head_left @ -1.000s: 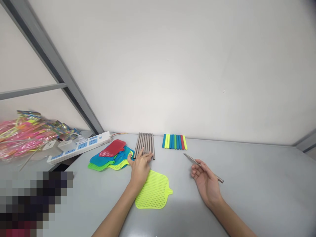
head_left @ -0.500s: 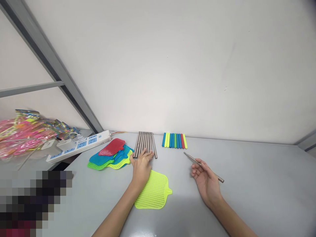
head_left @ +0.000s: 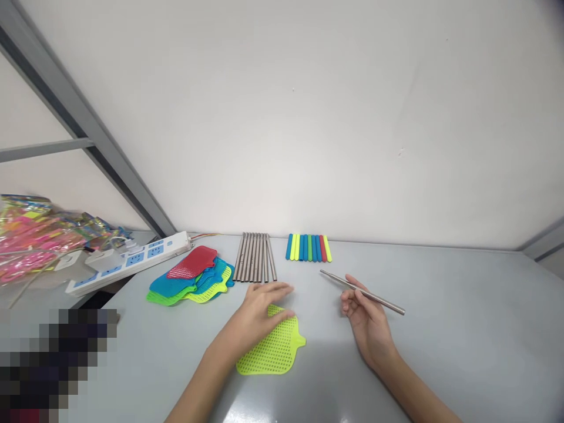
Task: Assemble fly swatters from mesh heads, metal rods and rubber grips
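A slim metal rod point(head_left: 368, 294) with a narrower tip lies slanted in my right hand point(head_left: 368, 323), held between thumb and fingers, its tip pointing up and left. My left hand point(head_left: 259, 311) is open, palm down, over the upper left part of a yellow-green perforated fly swatter head point(head_left: 273, 352); whether it touches the mesh I cannot tell. The neck of that head points right. Just beyond my left hand lies a row of several similar metal rods point(head_left: 253, 258). To the right of them is a row of several coloured grip tubes point(head_left: 308, 248) in blue, yellow, green and red.
A fanned pile of swatter heads point(head_left: 191, 276) in red, blue, green and yellow lies left of the rods. Behind it stands a white power strip point(head_left: 132, 261) with plugs and cables. Shiny plastic-wrapped items point(head_left: 39, 235) sit at far left. A wall point(head_left: 308, 117) borders the table's back.
My left hand has come away from the rods, toward me, and now hovers over or rests on the yellow-green head. The rod in my right hand has turned slightly flatter.
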`<move>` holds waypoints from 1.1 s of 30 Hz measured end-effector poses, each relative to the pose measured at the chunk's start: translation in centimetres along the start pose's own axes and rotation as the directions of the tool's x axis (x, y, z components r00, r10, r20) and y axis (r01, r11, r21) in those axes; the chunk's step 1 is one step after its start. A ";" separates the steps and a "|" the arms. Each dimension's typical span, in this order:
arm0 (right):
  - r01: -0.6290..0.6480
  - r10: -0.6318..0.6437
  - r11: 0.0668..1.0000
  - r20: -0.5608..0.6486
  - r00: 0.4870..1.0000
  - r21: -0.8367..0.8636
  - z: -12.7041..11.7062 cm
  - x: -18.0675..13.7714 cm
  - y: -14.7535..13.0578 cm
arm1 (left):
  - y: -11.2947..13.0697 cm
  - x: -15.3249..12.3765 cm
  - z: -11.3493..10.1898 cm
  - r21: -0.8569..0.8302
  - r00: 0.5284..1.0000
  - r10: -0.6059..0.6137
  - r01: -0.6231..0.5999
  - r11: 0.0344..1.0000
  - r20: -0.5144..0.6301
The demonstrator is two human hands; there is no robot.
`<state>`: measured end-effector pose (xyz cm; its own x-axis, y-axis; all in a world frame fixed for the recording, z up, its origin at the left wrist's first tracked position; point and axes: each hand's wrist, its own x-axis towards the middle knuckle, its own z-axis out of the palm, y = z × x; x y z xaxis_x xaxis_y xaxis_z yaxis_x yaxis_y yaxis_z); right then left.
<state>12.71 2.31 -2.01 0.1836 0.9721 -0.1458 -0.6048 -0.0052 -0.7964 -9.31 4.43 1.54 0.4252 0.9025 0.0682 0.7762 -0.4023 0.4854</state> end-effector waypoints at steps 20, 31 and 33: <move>0.009 -0.013 0.991 -0.031 0.999 -0.131 -0.3 0.0 0.0 | 2.3 -0.3 1.4 -0.171 0.993 -0.089 0.101 0.980 0.078; 0.048 -0.050 0.996 -0.026 0.998 -0.074 -0.6 0.0 0.3 | 1.9 0.1 1.8 -0.162 0.997 -0.032 0.021 0.987 -0.069; 0.048 -0.049 0.998 -0.025 0.998 -0.042 -0.7 0.1 0.2 | 2.0 0.2 1.8 -0.151 0.997 -0.010 -0.002 0.989 -0.079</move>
<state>13.12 2.21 -2.60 0.2323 0.9651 -0.1208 -0.5619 0.0318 -0.8266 -6.84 3.49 0.92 0.3791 0.9160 0.1315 0.6966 -0.3760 0.6110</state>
